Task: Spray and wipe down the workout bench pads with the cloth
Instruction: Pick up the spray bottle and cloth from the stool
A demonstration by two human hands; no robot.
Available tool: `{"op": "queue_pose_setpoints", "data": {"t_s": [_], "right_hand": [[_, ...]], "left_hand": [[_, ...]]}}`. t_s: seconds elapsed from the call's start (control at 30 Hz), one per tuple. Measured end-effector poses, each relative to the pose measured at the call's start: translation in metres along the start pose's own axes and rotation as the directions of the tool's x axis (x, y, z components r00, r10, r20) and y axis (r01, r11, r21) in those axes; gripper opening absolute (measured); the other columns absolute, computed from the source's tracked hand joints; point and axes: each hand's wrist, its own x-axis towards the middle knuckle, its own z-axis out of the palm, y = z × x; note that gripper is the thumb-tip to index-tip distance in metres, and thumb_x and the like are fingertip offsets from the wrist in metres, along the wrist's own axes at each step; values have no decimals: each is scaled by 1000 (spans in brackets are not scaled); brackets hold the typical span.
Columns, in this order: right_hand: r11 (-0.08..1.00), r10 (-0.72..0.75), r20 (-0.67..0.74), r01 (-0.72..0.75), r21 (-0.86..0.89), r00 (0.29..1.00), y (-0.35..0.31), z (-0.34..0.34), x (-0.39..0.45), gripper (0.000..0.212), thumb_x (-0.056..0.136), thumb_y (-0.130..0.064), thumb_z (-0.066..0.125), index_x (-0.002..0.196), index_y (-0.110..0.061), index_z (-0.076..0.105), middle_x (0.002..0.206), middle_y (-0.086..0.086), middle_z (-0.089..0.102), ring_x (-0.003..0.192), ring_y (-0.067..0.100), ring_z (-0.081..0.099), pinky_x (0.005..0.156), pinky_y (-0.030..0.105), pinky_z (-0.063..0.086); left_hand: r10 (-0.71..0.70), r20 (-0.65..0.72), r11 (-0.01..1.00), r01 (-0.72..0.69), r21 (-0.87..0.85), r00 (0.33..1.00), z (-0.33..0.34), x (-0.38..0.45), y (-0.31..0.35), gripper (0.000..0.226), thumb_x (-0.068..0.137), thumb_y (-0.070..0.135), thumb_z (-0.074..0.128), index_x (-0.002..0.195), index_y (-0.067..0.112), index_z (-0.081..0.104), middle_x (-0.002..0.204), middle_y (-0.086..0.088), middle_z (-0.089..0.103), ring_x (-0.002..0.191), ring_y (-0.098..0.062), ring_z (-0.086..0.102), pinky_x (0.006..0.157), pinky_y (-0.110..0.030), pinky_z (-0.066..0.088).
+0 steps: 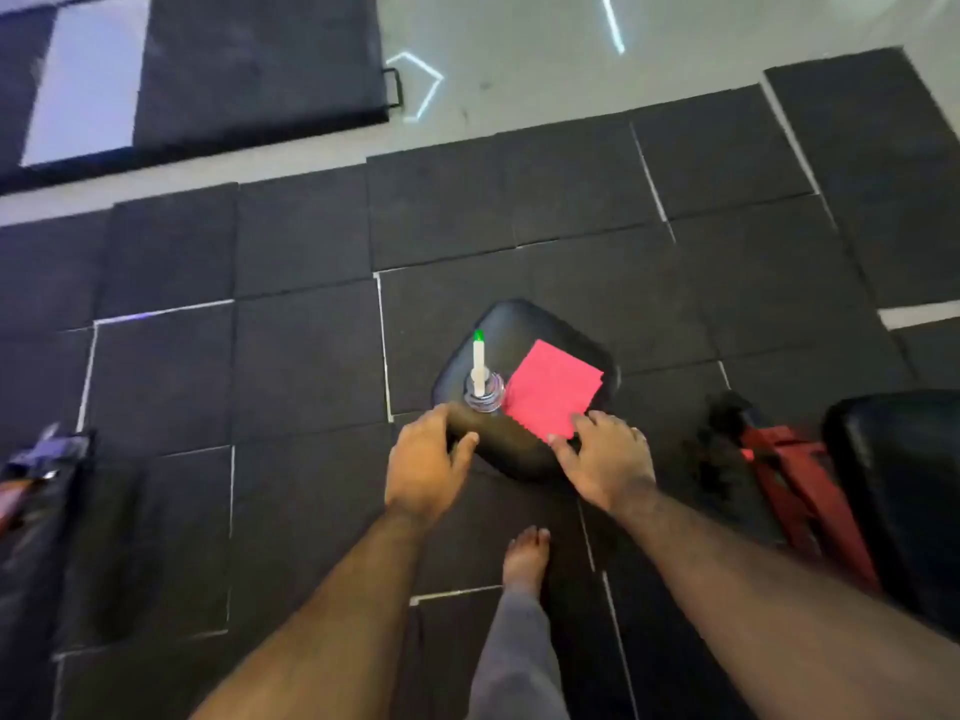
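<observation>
From the head camera you look down on a small black bench pad (524, 366) standing over a floor of dark rubber tiles (291, 356). Two things sit on top of the pad. A clear spray bottle (483, 387) stands upright on its left part, with a white nozzle and a green tip pointing away from you. Just beside the bottle, to its right, a pink cloth (550, 389) lies flat and folded into a square, one corner turned toward you.

Your left hand (423, 465) is at the near left corner of the pad. Its fingers are curled loosely around that edge and the thumb lies on the near side; it touches the pad and holds nothing else. Your right hand (605, 459) is at the near right edge with its fingers spread open. The fingertips (582, 423) reach the near corner of the cloth, but you cannot tell whether they press on it or only hover at it. Neither hand touches the bottle.

Below the hands, your bare foot (527, 558) stands on the tiles, with a grey trouser leg (514, 657) above it. To your right, a red metal frame (800, 480) stands beside another black pad (904, 485). A black folding mat (249, 65) lies far off at the upper left, on a pale floor (571, 70).
</observation>
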Motion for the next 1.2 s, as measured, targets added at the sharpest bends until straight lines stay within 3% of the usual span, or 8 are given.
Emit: {"op": "queue_pose_setpoints", "data": {"t_s": [0.3, 0.5, 0.63, 0.83, 0.9, 1.0, 1.1, 1.2], "right_hand": [[986, 156, 66, -159, 43, 985, -9, 58, 154, 80, 102, -44, 59, 167, -16, 23, 171, 16, 28, 157, 37, 26, 125, 56, 32], [992, 126, 93, -127, 5, 988, 3, 57, 191, 77, 87, -56, 78, 143, -13, 49, 141, 17, 56, 131, 42, 53, 104, 52, 47], [959, 42, 224, -103, 265, 974, 9, 52, 175, 38, 93, -31, 73, 119, -4, 65, 126, 23, 57, 118, 44, 60, 98, 40, 50], [631, 188, 215, -285, 721, 958, 53, 41, 93, 22, 92, -10, 62, 110, -20, 53, 91, -8, 57, 95, 23, 61, 75, 33, 42], [451, 277, 229, -337, 827, 933, 82, 38, 61, 34, 89, -6, 64, 117, -21, 52, 97, -9, 59, 98, 18, 60, 71, 32, 45], [260, 360, 250, -354, 898, 899, 134, 37, 4, 49, 87, -4, 69, 131, -20, 52, 106, -9, 61, 100, 13, 63, 74, 22, 49], [43, 440, 289, -341, 939, 850, 195, 46, -60, 34, 94, -14, 72, 128, -16, 63, 113, 2, 72, 108, 23, 70, 89, 35, 58], [-165, 550, 290, -239, 957, 783, 256, 54, -134, 16, 102, -30, 70, 116, -24, 72, 111, 2, 79, 103, 19, 75, 84, 33, 61]], "left_hand": [[0, 31, 886, 14, -463, 1000, 55, 103, -24, 108, 85, 27, 94, 172, 12, 32, 171, -3, 45, 157, -14, 42, 124, -18, 28], [-17, 9, 849, 19, -527, 1000, 87, 124, -11, 82, 95, 33, 77, 166, 38, 36, 113, 11, 78, 101, -6, 74, 100, -30, 57], [-30, -85, 875, -15, -485, 996, 94, 128, 5, 65, 93, 36, 64, 155, 42, 45, 122, 14, 77, 109, -11, 75, 104, -33, 58], [233, -79, 899, -246, -363, 969, 104, 117, 43, 66, 90, 48, 67, 152, 48, 46, 109, 45, 67, 101, 13, 67, 92, 6, 38], [336, 9, 878, -310, -364, 942, 111, 107, 77, 69, 87, 50, 66, 153, 53, 46, 104, 43, 68, 92, 18, 67, 93, -6, 50], [496, 103, 751, -367, -549, 862, 128, 73, 139, 80, 87, 36, 67, 156, 64, 39, 131, 4, 74, 101, -20, 79, 94, -48, 64], [663, 83, 631, -496, -597, 744, 152, 27, 204, 74, 92, 26, 65, 153, 62, 42, 168, -7, 45, 133, -38, 67, 104, -51, 59], [719, 159, 611, -505, -610, 677, 190, -23, 254, 62, 98, 28, 63, 158, 32, 50, 156, 0, 58, 137, -24, 64, 114, -52, 53]]}}
